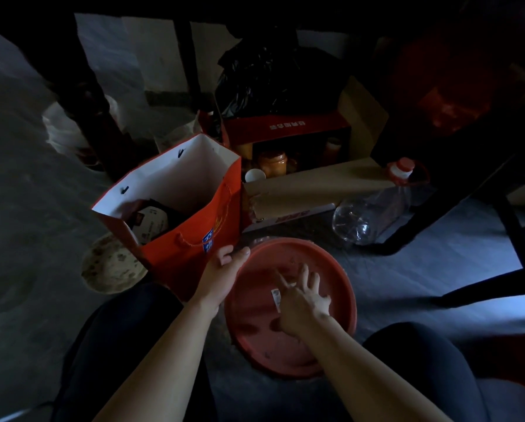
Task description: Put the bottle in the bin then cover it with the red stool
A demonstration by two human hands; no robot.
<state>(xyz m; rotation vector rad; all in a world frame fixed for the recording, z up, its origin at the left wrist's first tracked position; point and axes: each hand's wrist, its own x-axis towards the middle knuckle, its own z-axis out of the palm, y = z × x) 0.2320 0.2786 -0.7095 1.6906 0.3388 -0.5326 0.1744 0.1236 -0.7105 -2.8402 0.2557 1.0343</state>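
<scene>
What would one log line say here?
left hand: on red stool rim | right hand: flat on seat | bin: covered

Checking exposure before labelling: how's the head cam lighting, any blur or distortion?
Head view: badly underexposed, top and right nearly black; the red stool, both hands and the red paper bag stay readable; the clear bottle shows faint glints; wide-angle bending at the edges; right hand slightly soft.

Very dim picture, dark corners, black shadow along the top and right, soft bluish light on the floor [456, 263] at right, white inside of the paper bag [176, 175] brightest, edges bent and stretched, details grainy and blurry
</scene>
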